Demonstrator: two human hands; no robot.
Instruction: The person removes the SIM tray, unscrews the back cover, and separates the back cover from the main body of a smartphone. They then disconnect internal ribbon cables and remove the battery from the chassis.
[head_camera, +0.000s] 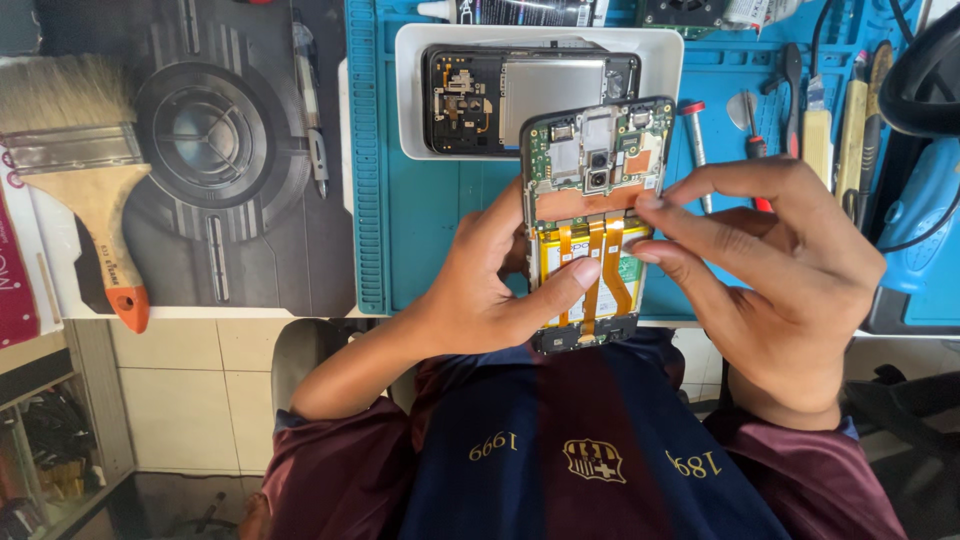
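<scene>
- Head view: left hand (480, 290) grips an opened phone (592, 220) over the blue mat (430, 210), thumb across its orange ribbon cables.
- Right hand (780, 270) pinches the phone's right edge.
- White tray (410, 90) behind holds another phone (520, 95); paintbrush (85, 170) far left, tools (800, 110) right.
</scene>
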